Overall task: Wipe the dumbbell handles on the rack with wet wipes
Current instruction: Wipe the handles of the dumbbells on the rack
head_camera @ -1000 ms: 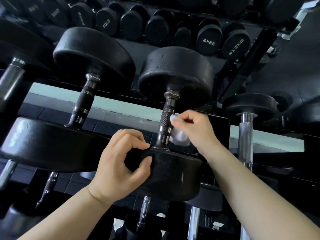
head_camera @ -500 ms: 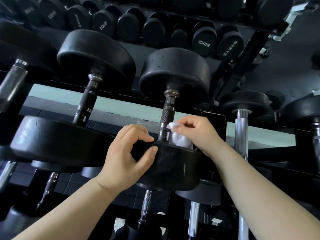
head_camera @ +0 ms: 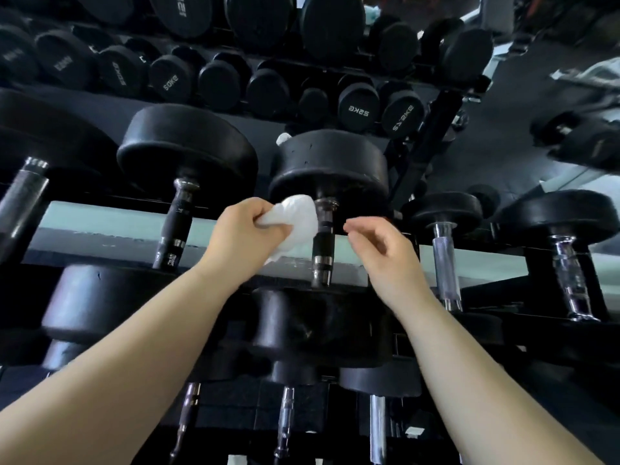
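Observation:
A black dumbbell lies on the rack in front of me, its dark metal handle (head_camera: 323, 243) running between a far head (head_camera: 330, 162) and a near head (head_camera: 322, 327). My left hand (head_camera: 245, 236) grips a crumpled white wet wipe (head_camera: 297, 223) just left of the handle's upper end, the wipe touching the handle. My right hand (head_camera: 385, 250) hovers just right of the handle with its fingers loosely curled and nothing in them.
More dumbbells lie on the same rack: one with a dark handle (head_camera: 176, 226) to the left, two with chrome handles (head_camera: 444, 260) to the right. A lower tier of dumbbells (head_camera: 285, 421) sits below. Small dumbbells (head_camera: 359, 105) line the mirrored wall behind.
The wipe has passed from my right hand to my left hand. My left hand left the near dumbbell head and rose to the handle's upper end; my right hand let go and drew aside.

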Motion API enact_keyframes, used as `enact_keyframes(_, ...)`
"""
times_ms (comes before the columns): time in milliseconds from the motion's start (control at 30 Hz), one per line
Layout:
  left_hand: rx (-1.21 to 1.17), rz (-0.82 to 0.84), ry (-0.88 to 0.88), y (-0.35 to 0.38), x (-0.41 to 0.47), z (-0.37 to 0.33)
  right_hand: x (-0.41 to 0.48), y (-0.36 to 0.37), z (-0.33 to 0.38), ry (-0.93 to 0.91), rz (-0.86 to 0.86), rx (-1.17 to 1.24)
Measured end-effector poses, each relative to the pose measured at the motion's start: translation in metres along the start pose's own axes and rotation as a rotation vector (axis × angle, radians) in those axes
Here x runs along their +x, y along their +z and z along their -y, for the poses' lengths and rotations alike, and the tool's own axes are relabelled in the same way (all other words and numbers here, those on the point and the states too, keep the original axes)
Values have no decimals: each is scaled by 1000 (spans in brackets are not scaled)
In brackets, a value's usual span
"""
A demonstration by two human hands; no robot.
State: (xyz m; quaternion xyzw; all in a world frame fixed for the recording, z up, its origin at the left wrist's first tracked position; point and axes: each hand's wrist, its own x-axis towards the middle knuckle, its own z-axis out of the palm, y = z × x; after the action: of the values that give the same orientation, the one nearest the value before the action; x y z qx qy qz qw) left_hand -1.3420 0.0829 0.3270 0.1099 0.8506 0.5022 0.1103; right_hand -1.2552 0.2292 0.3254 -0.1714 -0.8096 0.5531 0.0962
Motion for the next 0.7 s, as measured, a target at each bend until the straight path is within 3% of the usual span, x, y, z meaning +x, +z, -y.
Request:
enact_keyframes(100, 144, -50, -32, -5, 14, 10, -18, 8, -13, 62, -61, -44)
enact_keyframes(200, 245, 93, -66, 13, 34, 16, -19, 13, -18, 93, -153, -81)
enact_keyframes(333, 13, 277, -151, 46, 47, 14, -17, 14, -18, 117, -171, -96)
enact_keyframes(433, -193, 273, -248, 52, 48, 15, -18, 14, -17, 123, -174, -101)
enact_keyframes(700, 53, 476, -145, 45, 37, 20, -20, 13, -11, 152, -154, -87)
